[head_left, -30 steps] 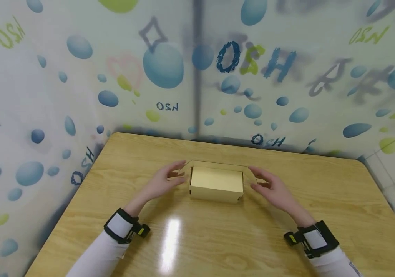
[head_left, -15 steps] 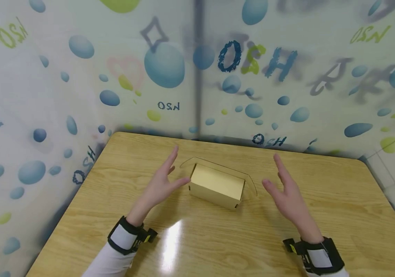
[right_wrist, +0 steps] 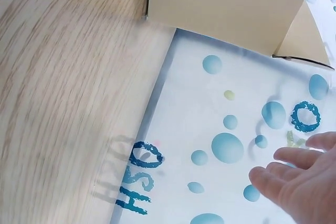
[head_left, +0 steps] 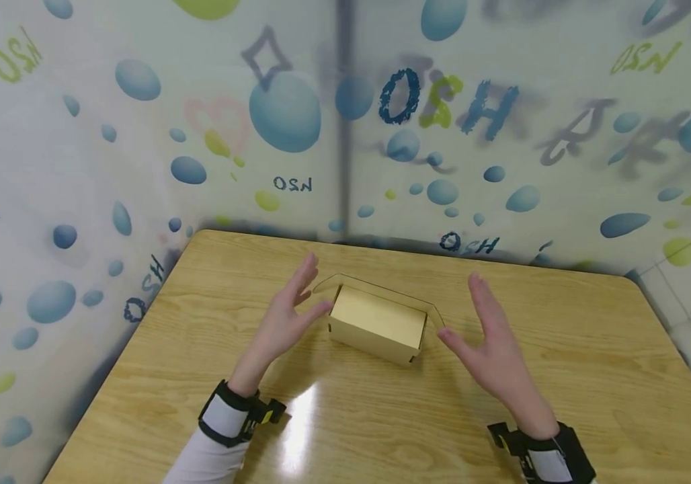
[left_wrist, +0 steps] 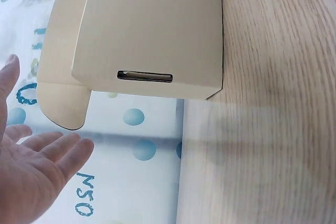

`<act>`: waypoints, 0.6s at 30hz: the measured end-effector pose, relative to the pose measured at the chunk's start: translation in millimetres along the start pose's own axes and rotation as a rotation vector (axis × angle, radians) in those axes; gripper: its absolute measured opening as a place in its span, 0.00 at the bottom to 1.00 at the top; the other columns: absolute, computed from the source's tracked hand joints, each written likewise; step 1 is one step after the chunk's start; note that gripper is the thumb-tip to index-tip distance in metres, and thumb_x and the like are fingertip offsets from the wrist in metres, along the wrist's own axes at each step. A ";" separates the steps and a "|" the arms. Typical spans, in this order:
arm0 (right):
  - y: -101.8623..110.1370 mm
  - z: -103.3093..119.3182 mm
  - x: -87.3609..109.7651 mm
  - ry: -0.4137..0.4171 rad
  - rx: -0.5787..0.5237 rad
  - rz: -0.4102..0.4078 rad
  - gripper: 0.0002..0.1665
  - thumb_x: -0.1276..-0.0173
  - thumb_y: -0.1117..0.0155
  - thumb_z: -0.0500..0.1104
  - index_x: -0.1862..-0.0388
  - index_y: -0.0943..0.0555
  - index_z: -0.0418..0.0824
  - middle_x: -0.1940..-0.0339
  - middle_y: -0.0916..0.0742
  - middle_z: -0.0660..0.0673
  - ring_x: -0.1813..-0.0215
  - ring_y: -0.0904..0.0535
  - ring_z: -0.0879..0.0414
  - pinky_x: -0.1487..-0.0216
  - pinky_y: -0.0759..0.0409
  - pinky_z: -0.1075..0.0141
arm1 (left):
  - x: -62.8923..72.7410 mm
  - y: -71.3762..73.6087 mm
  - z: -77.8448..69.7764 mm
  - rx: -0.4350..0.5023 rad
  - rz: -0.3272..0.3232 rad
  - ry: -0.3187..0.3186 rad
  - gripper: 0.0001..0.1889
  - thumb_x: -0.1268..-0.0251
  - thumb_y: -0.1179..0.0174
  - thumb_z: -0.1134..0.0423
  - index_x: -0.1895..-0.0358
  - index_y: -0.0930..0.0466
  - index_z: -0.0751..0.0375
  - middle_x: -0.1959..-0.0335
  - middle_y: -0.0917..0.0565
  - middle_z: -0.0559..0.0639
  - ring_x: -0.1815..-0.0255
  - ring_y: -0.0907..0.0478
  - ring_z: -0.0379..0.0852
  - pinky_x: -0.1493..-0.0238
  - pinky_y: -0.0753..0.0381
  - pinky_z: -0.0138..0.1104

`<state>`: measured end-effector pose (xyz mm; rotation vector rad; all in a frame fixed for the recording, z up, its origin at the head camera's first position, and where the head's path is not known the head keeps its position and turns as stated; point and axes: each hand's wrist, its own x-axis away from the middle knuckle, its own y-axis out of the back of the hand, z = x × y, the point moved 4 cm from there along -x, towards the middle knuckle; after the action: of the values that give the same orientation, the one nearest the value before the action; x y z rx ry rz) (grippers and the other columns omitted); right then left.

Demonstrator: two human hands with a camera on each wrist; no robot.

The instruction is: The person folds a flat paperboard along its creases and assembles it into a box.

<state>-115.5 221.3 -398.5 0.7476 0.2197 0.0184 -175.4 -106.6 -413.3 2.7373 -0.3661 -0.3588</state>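
A tan cardboard box sits at an angle on the wooden table, its right end turned nearer the person. Along its far side a flap stands out, with a rounded tab at its end in the left wrist view. My left hand is beside the box's left end, fingers extended and thumb near the corner. To the right, my right hand is spread, thumb tip close by the flap's right end. Neither hand grips anything. A narrow slot shows in the box's end.
The wooden table reaches back to walls covered with a patterned sheet of blue and green spots and lettering. A bright light reflection lies on the tabletop in front of the box.
Both hands have come away from the flap's ends and straightened their fingers. The box has turned, its right end coming nearer. Lately the right hand has shifted slightly left, toward the box.
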 end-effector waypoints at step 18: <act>-3.6 27.0 7.0 0.230 0.182 -0.291 0.13 0.40 0.20 0.32 0.55 0.08 0.37 0.65 0.06 0.44 0.67 0.11 0.52 0.59 0.20 0.86 | 0.5 -0.1 1.4 -0.036 -0.179 -0.039 0.14 0.25 0.37 0.67 0.41 0.13 0.64 0.43 0.11 0.63 0.45 0.12 0.61 0.43 0.11 0.52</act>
<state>-103.4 201.1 -383.1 0.8893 0.5540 -0.1949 -175.3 -107.1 -414.7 2.7383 -0.1231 -0.4611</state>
